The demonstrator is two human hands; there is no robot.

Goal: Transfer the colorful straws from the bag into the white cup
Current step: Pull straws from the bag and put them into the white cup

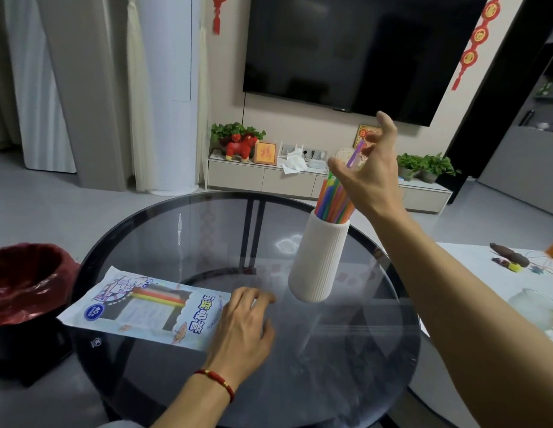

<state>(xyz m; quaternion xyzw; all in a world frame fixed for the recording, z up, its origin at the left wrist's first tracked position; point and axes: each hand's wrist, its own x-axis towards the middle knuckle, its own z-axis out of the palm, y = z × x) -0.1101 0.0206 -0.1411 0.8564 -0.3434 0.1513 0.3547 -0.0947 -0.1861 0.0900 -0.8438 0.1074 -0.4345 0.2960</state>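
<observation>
A ribbed white cup (318, 261) stands on the round glass table (176, 230), with several colorful straws (332, 200) sticking out of its top. Above the cup's mouth, my right hand (369, 171) pinches a purple straw (355, 156) between thumb and fingers. The printed straw bag (139, 307) lies flat at the table's left side; a few red, yellow and orange straws show through its window. My left hand (241, 329) rests palm down on the bag's right end, fingers spread.
A dark bin with a red liner (24, 279) stands left of the table. A white table (500, 273) with small items and a glass bowl (534, 307) is at the right. A TV cabinet (269, 177) stands against the far wall.
</observation>
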